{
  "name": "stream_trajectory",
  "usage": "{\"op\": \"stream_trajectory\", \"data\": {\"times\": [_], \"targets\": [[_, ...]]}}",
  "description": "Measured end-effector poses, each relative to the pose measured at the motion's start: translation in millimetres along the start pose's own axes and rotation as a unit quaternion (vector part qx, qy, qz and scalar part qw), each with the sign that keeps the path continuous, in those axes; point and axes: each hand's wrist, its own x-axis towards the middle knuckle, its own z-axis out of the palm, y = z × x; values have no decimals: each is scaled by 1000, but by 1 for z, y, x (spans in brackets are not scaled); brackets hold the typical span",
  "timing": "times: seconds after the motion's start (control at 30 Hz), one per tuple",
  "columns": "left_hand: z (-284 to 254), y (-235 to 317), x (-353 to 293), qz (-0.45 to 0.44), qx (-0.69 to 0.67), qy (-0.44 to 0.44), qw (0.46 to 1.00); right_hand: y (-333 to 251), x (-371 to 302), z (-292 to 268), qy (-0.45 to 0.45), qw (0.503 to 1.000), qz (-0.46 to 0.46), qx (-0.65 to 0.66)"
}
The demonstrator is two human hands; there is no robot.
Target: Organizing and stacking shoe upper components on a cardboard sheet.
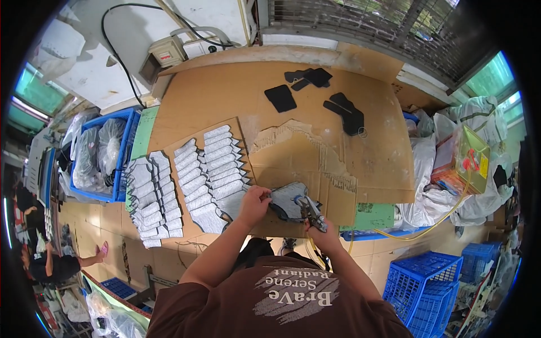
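Gripped a metal tool [314,217] in the right hand [323,236], with fingers wrapped around its near end. Aimed the front end forward and leftward over a grey piece [286,201], too small and crowded to show contact or a gap. Placed the left hand [256,204] at the left edge of the same piece, with fingers curled and bunched narrow; could not tell pinching from mere touching. Had the grey piece between both hands, on torn cardboard [332,194] near the front edge of a green table [375,218]. Saw more grey pieces with dark edges [194,183] overlapping in four columns, to the left of the left hand. Saw several black pieces [280,98] farther back on a large cardboard sheet [220,93], well apart from both hands. Noticed a blue basket [128,160] of plastic bags [90,158] beyond the table's left end. Found a yellow container [478,169] among white sacks [420,163] on the right, a yellow hose [403,238] curving beside the table, and blue crates [422,281] lower down.
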Motion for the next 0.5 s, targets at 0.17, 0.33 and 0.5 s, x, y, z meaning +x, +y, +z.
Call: {"op": "stream_trajectory", "data": {"times": [0.17,0.33,0.5], "targets": [[0,2,2,-7,14,-8,1000,-7,-2,-9,41,999,1,-15],[0,3,4,8,33,-13,999,-4,-6,-13,54,998,-7,-24],[0,9,3,-2,83,-25,996,-9,-11,-9,38,999,1,-23]]}}
